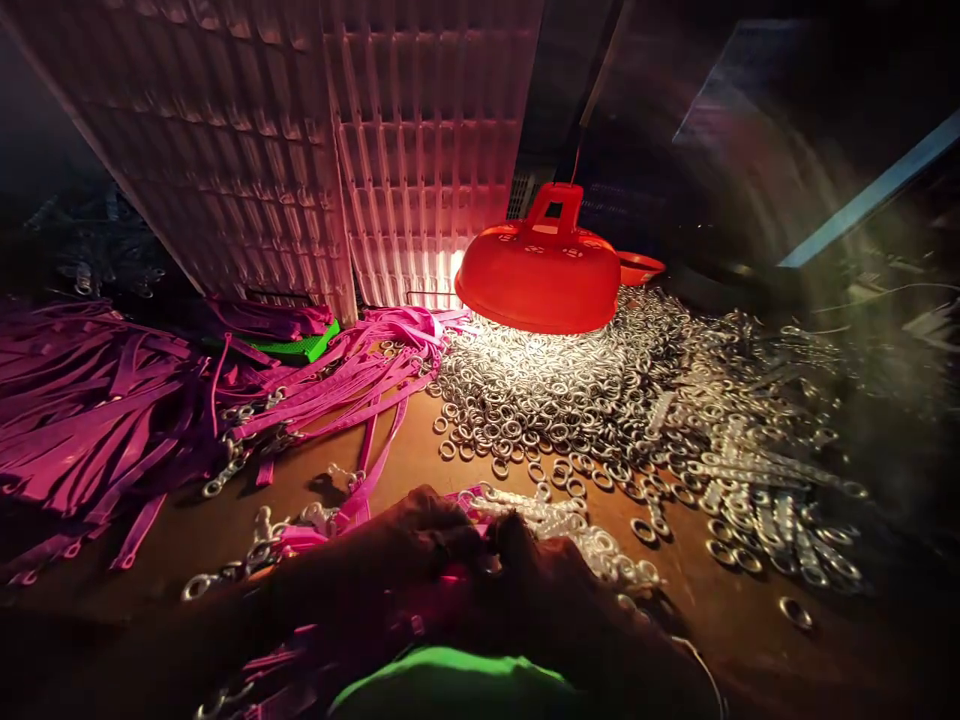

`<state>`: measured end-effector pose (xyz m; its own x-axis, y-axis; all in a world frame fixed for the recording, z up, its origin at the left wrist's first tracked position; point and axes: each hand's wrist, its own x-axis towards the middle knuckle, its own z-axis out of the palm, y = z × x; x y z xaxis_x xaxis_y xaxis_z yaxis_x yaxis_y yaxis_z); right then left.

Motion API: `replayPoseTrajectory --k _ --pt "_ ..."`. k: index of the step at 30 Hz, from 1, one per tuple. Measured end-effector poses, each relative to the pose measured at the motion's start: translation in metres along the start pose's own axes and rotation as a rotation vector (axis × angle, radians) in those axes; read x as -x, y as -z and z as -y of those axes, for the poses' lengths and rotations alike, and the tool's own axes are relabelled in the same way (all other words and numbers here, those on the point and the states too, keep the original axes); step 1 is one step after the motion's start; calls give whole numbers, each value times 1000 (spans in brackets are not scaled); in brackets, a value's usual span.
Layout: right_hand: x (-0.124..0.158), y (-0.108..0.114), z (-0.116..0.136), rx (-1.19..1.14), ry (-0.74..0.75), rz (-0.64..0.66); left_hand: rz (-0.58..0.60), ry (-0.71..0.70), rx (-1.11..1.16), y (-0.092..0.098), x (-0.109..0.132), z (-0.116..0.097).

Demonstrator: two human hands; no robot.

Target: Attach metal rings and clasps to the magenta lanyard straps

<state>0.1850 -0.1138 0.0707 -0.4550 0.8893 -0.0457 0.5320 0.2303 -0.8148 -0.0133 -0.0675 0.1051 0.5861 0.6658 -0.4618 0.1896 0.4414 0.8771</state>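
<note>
My left hand (424, 540) and my right hand (536, 575) are close together over the near edge of the work table, dark against the lamplight. The left fingers close on a pink strap (478, 524), part of which shows between the hands. The right fingers are pinched at the same spot; what they hold is hidden in shadow. Just beyond them lies a heap of pale metal clips (559, 520). Left of my left hand are metal swivel hooks (259, 550) joined to pink straps.
A red lamp (536, 280) hangs over a large pile of metal rings (525, 400). More clips (787, 520) lie at right. A big bundle of pink straps (97, 410) covers the left, near a green tray (322, 342). Ribbed panels (427, 150) stand behind.
</note>
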Motion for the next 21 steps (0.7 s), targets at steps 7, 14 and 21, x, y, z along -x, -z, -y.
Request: replayPoseTrajectory --k 7,14,21 --pt "20 -21 -2 -151 -115 49 -20 -25 367 -30 15 37" --pt "15 -32 -10 -140 -78 207 63 -84 379 -24 10 44" --pt "1 1 20 66 11 368 91 13 371 -21 6 45"
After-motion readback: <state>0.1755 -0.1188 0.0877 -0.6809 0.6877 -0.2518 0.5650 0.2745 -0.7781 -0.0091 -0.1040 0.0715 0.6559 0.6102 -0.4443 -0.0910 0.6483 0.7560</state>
